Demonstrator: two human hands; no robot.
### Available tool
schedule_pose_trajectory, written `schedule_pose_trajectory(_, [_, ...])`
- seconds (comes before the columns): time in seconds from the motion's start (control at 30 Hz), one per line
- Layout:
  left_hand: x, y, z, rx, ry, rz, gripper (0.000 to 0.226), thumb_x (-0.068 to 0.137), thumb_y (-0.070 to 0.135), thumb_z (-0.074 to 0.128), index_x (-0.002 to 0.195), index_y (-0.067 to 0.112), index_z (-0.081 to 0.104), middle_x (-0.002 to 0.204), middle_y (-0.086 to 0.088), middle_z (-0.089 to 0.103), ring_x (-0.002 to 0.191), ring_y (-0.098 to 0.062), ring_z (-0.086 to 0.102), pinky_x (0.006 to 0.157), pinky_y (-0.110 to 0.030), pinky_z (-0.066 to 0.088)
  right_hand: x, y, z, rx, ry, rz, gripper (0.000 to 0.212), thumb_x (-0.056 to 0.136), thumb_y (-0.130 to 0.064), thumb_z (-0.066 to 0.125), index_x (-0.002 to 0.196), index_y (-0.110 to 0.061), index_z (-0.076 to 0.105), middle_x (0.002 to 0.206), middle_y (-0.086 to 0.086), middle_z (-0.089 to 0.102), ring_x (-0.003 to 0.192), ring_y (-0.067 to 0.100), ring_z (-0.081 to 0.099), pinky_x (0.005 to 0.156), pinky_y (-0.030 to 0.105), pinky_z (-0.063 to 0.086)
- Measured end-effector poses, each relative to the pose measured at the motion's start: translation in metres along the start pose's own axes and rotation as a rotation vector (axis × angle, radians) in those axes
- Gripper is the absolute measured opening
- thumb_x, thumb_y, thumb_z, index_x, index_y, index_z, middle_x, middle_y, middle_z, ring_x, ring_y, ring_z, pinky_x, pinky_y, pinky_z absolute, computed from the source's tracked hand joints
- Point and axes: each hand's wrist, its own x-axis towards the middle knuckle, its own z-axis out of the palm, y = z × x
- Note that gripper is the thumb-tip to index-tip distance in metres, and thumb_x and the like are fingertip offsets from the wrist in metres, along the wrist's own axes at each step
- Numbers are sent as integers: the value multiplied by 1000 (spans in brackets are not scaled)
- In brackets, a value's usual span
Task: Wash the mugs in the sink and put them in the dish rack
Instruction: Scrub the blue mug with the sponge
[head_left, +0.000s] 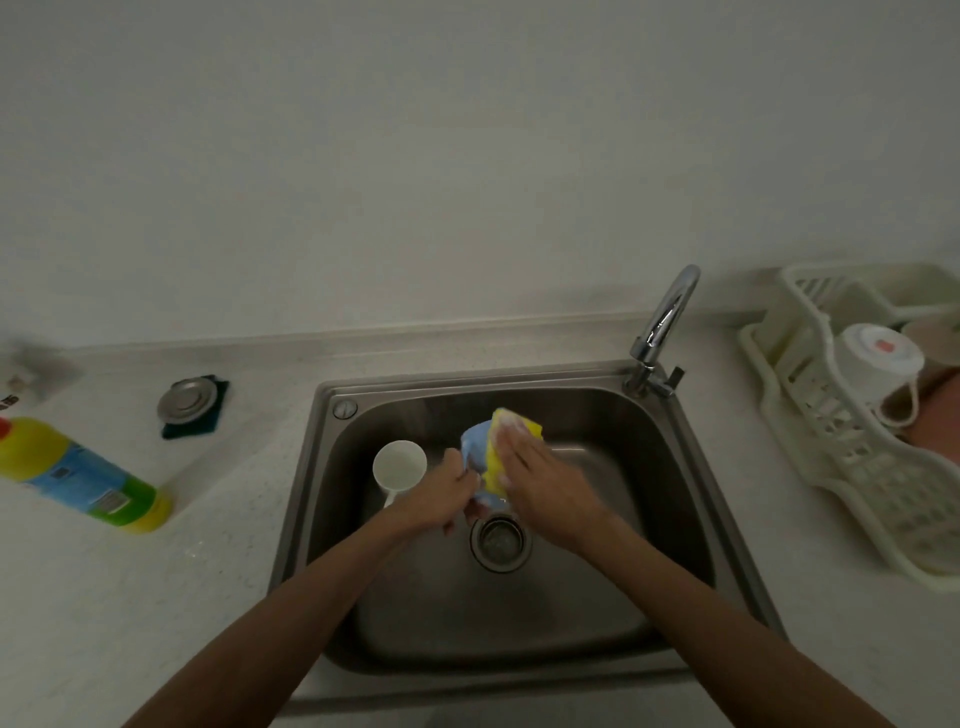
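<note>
Holding a blue mug (475, 441) just above the drain of a steel sink (597, 571), the person's left hand (441, 493) grasps it from the left side. The right hand (545, 488) clasps a soapy yellow sponge (519, 431) against the mug. A white mug (400, 465) stands upright in the sink, left of the hands. Another white mug (878, 364) sits upside down in the cream dish rack (883, 499) on the right counter.
</note>
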Motion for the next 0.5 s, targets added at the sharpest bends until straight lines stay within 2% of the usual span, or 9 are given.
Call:
schedule_pose_trajectory(0.07, [-2, 4, 6, 8, -23, 4, 12, 101, 26, 36, 99, 15, 32, 83, -6, 65, 68, -14, 65, 41, -22, 43, 15, 4, -8, 30, -68, 78, 66, 100, -36, 39, 150, 2, 19, 158, 20, 16, 146, 27, 9, 117, 45, 28])
schedule_pose_trajectory(0.17, [4, 5, 7, -44, 25, -33, 18, 99, 30, 40, 102, 14, 33, 90, -9, 67, 77, -17, 68, 42, -23, 43, -2, 2, -3, -70, -103, -104, 70, 92, -33, 57, 148, 0, 30, 155, 19, 29, 145, 31, 24, 116, 43, 29])
schedule_pose_trajectory(0.27, [5, 2, 3, 7, -6, -26, 18, 100, 27, 39, 108, 12, 32, 88, -10, 68, 78, -21, 68, 44, -24, 45, -19, 12, -3, -39, -83, -144, 70, 91, -25, 55, 150, -2, 26, 157, 16, 24, 146, 28, 21, 117, 37, 24])
schedule_pose_trajectory(0.33, [1, 2, 4, -11, -20, 5, 15, 102, 25, 35, 109, 12, 33, 87, -8, 69, 76, -18, 68, 45, -24, 45, -11, 12, -5, 105, -68, 58, 63, 99, -27, 41, 151, 2, 17, 159, 18, 13, 147, 29, 19, 117, 34, 24])
schedule_pose_trajectory(0.4, [2, 3, 2, -71, 10, 43, 15, 104, 24, 33, 111, 11, 34, 91, -11, 69, 76, -18, 69, 46, -22, 44, -7, 10, -16, 388, -111, 333, 57, 105, -26, 29, 153, -3, 9, 160, 11, 5, 147, 25, 17, 116, 25, 18])
schedule_pose_trajectory(0.43, [3, 4, -1, -96, 20, 49, 17, 104, 24, 32, 113, 9, 35, 93, -12, 69, 76, -17, 68, 46, -22, 44, -8, 8, -21, 571, -118, 430, 55, 106, -29, 28, 154, -8, 12, 159, 8, 15, 144, 21, 25, 112, 24, 22])
schedule_pose_trajectory(0.5, [5, 6, -5, -145, -6, 58, 21, 105, 24, 31, 115, 7, 38, 92, -11, 68, 75, -15, 68, 47, -22, 45, -4, 12, -33, 883, -107, 572, 51, 104, -41, 30, 149, -16, 30, 147, 8, 42, 128, 13, 44, 102, 26, 37])
